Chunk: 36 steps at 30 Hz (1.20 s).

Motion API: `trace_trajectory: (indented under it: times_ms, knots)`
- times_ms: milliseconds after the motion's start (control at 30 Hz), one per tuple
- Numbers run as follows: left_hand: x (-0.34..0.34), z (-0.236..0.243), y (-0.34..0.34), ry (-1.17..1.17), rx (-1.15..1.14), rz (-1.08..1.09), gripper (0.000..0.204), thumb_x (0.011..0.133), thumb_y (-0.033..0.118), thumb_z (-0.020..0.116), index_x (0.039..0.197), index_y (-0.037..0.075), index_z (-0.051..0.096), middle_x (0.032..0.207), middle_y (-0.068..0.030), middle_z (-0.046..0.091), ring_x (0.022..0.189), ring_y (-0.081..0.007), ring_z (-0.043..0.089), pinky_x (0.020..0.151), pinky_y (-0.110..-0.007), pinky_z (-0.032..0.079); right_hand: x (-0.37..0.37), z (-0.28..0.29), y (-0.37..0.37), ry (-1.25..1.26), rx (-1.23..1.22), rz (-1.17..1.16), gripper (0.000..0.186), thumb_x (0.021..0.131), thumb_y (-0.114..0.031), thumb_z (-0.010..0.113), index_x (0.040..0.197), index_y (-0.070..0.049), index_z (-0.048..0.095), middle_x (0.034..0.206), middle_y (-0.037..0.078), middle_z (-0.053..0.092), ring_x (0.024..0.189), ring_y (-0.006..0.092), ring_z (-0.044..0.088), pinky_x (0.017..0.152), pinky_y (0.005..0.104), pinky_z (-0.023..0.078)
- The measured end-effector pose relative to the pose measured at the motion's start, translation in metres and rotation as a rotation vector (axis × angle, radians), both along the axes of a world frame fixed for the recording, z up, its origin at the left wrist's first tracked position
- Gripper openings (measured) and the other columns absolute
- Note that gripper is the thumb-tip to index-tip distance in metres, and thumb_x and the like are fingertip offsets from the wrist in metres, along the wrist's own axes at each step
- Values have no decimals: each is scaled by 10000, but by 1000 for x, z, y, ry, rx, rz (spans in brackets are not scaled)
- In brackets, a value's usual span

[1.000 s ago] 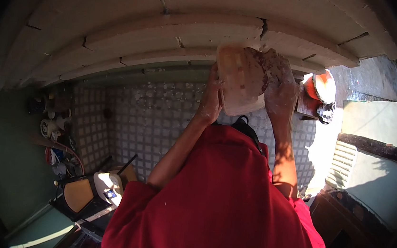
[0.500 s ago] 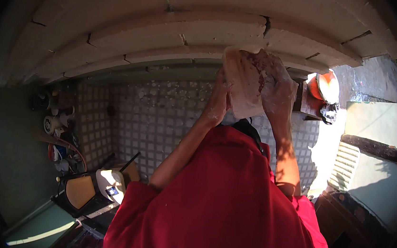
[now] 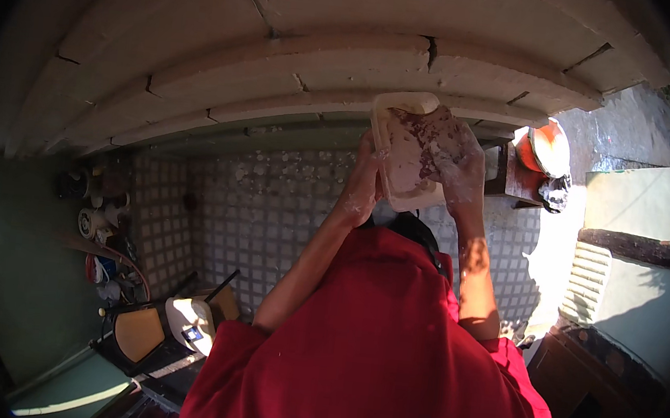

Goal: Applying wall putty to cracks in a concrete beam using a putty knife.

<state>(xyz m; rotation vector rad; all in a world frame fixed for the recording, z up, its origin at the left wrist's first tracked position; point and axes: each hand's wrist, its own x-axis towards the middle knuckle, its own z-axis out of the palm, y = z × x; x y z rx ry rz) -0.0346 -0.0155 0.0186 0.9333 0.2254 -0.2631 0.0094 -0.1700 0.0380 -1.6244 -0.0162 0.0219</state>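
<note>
A pale, see-through rectangular plastic tub (image 3: 380,137) is held up in front of my chest, tilted so that its inside shows. My left hand (image 3: 363,181) grips its left side, fingers wrapped around behind the wall. Whitish-pink paste, like putty or plaster, smears the bottom and walls of the tub. Over the right side is my right hand (image 3: 464,177), its fingers curled in against the paste. White residue coats both hands. Whether the right fingers pinch a tool or a lump of paste I cannot make out.
A ledged, cracked wall (image 3: 326,55) runs along the far side. Below lies a tiled floor (image 3: 269,219) spattered white. An orange bucket (image 3: 530,151) stands on a brown table at the right. Chairs (image 3: 137,333) and assorted containers (image 3: 93,224) line the left.
The tub has tipped, so more of its paste-smeared inside shows. My right hand has moved slightly down and left, its fingers now further inside the rim. The left hand keeps its grip.
</note>
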Motion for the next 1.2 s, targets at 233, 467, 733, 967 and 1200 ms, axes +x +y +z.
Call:
trace_trajectory:
  times_ms: [233, 467, 733, 967, 1200]
  knots:
    - [4, 7, -11, -44, -178, 106, 568, 954, 358, 442, 1459, 197, 236, 1437, -33, 367, 1297, -179, 416, 1075, -370, 371, 3, 41, -42, 81, 332, 1, 486, 850, -24, 611, 1307, -27, 446, 1179, 74, 579, 853, 114, 643, 601, 237, 581]
    - [22, 11, -47, -21, -317, 192, 531, 950, 353, 470, 1411, 125, 340, 1393, -59, 440, 1267, -206, 453, 1052, -387, 396, 28, 54, -62, -65, 596, -75, 492, 875, 15, 583, 1332, -7, 402, 1197, 89, 556, 960, 145, 611, 697, 261, 583]
    - [43, 14, -63, -71, -361, 243, 545, 946, 348, 478, 1426, 148, 312, 1395, -27, 422, 1270, -178, 435, 1061, -365, 375, 56, 74, -53, -223, 646, -47, 475, 901, 22, 556, 1343, -25, 388, 1239, 75, 519, 1092, 135, 522, 879, 274, 495]
    - [46, 28, -50, -120, -322, 307, 566, 940, 357, 487, 1431, 154, 292, 1412, -28, 394, 1284, -182, 419, 1061, -371, 372, 63, 71, -26, -328, 540, -86, 483, 895, 30, 557, 1339, -20, 373, 1243, 86, 505, 1125, 143, 494, 932, 296, 454]
    - [53, 40, -19, -97, -293, 246, 583, 939, 373, 471, 1438, 146, 273, 1420, -50, 387, 1296, -198, 413, 1071, -389, 370, 62, 81, -9, -253, 783, 7, 496, 891, 46, 538, 1346, -36, 360, 1255, 88, 499, 1088, 149, 535, 883, 327, 519]
